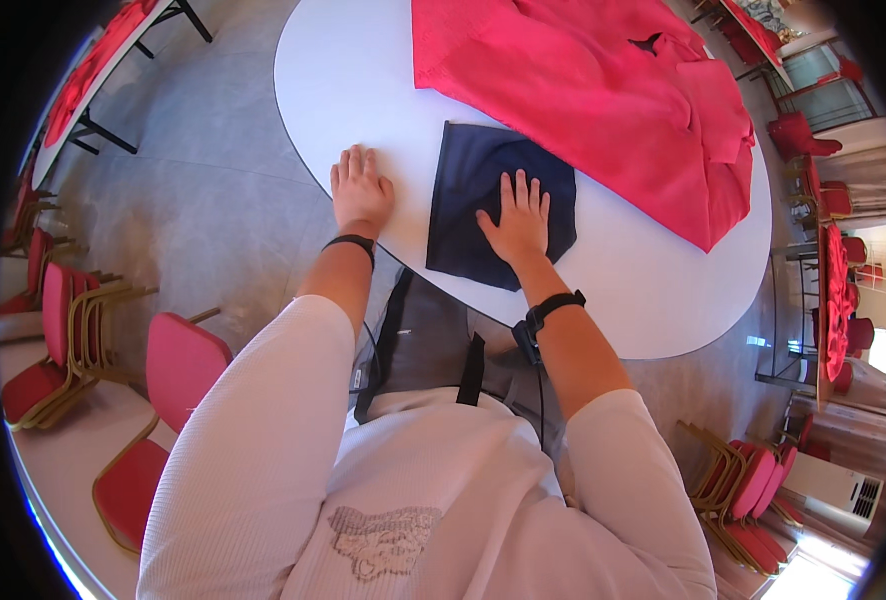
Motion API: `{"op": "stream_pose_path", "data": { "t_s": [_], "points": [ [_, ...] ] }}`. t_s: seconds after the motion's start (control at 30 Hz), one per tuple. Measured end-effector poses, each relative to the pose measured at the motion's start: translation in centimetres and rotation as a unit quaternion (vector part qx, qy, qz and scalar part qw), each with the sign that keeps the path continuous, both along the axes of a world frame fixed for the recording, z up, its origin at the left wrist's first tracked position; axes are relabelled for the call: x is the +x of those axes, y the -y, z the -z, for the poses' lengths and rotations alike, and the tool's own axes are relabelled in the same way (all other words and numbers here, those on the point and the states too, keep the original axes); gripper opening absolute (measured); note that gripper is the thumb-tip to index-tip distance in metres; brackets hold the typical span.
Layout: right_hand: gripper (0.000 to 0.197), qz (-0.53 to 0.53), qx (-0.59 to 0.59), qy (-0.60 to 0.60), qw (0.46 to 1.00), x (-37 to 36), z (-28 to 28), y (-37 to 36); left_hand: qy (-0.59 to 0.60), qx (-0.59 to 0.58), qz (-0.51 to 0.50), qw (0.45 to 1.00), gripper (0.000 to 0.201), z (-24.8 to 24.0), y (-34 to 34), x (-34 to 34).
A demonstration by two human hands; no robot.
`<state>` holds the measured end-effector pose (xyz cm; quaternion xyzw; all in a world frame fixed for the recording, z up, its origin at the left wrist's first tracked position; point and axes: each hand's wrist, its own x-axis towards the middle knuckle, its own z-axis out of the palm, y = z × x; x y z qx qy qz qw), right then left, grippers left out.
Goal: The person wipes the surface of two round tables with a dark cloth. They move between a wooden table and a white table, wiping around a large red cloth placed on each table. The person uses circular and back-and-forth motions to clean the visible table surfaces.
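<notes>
Touching navy cloth (461, 205): right hand (519, 228), fingers (521, 192) apart

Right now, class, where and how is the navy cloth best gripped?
Probably pinch the navy cloth by its straight left edge, coming from the left: that edge lies uncovered on the white tabletop, while red cloth borders the far side and the right hand rests on the middle.

I see a plain navy cloth (463, 200) at the near edge of the white table (628, 290) and a solid pinkish-red cloth (588, 85) toward its far edge; my white shirt (453, 450) bears a grey motif (383, 543), my wristbands (558, 303) are black.
</notes>
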<state>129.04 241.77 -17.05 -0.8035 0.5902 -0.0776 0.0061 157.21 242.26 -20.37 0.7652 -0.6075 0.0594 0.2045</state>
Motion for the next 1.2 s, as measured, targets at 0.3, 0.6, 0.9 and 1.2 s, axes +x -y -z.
{"op": "stream_pose_path", "data": {
  "t_s": [0.3, 0.6, 0.9, 1.2],
  "points": [
    [0.078, 0.132, -0.002, -0.018, 0.991, -12.3, -0.1, 1.7, -0.004, -0.004, -0.005, 1.0, 0.056, -0.3, 0.4, 0.2],
    [0.08, 0.21, 0.082, -0.029, 0.974, -20.3, -0.4, 0.5, -0.007, -0.019, -0.002, 1.0, 0.055, -0.3, 0.1, 0.2],
    [0.095, 0.266, 0.116, -0.042, 0.956, -15.1, 0.4, -0.2, -0.008, -0.017, 0.009, 1.0, 0.056, -0.1, -0.3, 0.2],
    [0.101, 0.234, 0.194, -0.003, 0.953, -14.0, -1.8, -1.7, -0.007, -0.02, 0.017, 1.0, 0.057, 0.4, -0.4, 0.6]
  ]
}}
